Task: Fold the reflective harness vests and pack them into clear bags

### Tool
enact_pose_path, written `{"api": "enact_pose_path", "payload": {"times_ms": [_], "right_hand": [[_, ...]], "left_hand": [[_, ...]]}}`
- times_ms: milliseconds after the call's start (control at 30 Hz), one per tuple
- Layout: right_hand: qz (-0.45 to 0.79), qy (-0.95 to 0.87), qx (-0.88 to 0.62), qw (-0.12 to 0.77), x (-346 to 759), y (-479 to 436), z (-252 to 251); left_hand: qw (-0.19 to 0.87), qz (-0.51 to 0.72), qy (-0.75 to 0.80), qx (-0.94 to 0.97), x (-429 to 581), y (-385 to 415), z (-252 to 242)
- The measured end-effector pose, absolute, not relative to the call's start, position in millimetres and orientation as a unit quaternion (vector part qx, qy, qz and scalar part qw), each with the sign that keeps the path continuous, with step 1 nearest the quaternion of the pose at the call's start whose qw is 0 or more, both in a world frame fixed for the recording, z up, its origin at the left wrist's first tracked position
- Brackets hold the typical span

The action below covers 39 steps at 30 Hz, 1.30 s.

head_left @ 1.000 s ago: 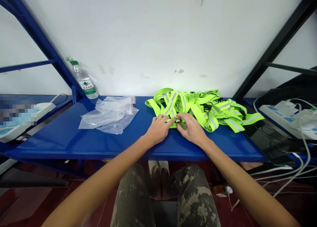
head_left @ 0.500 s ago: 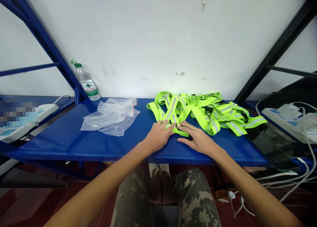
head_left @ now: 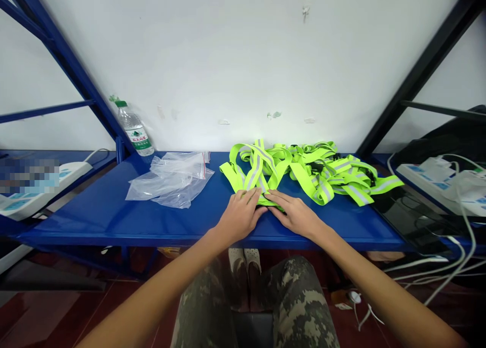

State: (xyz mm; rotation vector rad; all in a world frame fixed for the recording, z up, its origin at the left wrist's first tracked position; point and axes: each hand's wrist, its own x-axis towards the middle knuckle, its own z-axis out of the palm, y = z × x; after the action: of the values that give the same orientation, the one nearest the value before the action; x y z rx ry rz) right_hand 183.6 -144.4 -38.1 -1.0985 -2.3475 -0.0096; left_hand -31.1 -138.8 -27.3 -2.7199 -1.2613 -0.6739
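Observation:
A neon yellow-green reflective strap (head_left: 253,170) with a silver stripe lies in crossing loops on the blue table, its near end folded under my fingers. My left hand (head_left: 241,214) is closed on that near end, thumb toward the middle. Close beside it, my right hand (head_left: 292,212) grips the same folded end from the right, fingertips almost meeting those of my left. The fingers partly hide the folded layers. To the right, a tangled heap of more reflective straps (head_left: 341,178) with black buckles touches the strap's loops.
Clear zip bags (head_left: 170,178) lie left on the blue table (head_left: 114,221). A water bottle (head_left: 137,133) leans at the back left corner. Power strips (head_left: 436,178) and white cables (head_left: 461,247) are at the right, beside a dark glossy panel (head_left: 406,216).
My right hand has moved left, closer to my left hand, and both now press on the strap's near end. The black buckle seen between the fingers is now covered.

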Motion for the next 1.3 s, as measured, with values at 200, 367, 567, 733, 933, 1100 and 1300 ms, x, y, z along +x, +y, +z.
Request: {"api": "enact_pose_path", "payload": {"times_ms": [200,367,567,733,933,1100,1300], "right_hand": [[0.022,-0.857,-0.416,0.304,181,-141,-37],[0.063,-0.836,-0.421,0.347,179,-136,-35],[0.107,-0.828,-0.411,0.367,182,-135,-36],[0.1,-0.83,-0.41,0.366,180,-134,-43],[0.089,-0.806,-0.435,0.393,183,-131,-50],[0.115,-0.789,-0.466,0.383,182,-132,-45],[0.183,-0.765,-0.504,0.357,179,-132,-37]], "left_hand": [[0.016,-0.265,-0.45,-0.853,-27,-144,-31],[-0.003,-0.284,-0.493,-0.822,-21,-144,-36],[-0.002,-0.187,-0.493,-0.85,-25,-134,-23],[0.027,-0.117,-0.443,-0.889,-27,-134,-18],[-0.039,-0.141,-0.412,-0.9,-27,-132,-15],[-0.12,-0.219,-0.415,-0.875,-31,-130,-14],[-0.195,-0.225,-0.425,-0.855,-24,-132,-9]]}}
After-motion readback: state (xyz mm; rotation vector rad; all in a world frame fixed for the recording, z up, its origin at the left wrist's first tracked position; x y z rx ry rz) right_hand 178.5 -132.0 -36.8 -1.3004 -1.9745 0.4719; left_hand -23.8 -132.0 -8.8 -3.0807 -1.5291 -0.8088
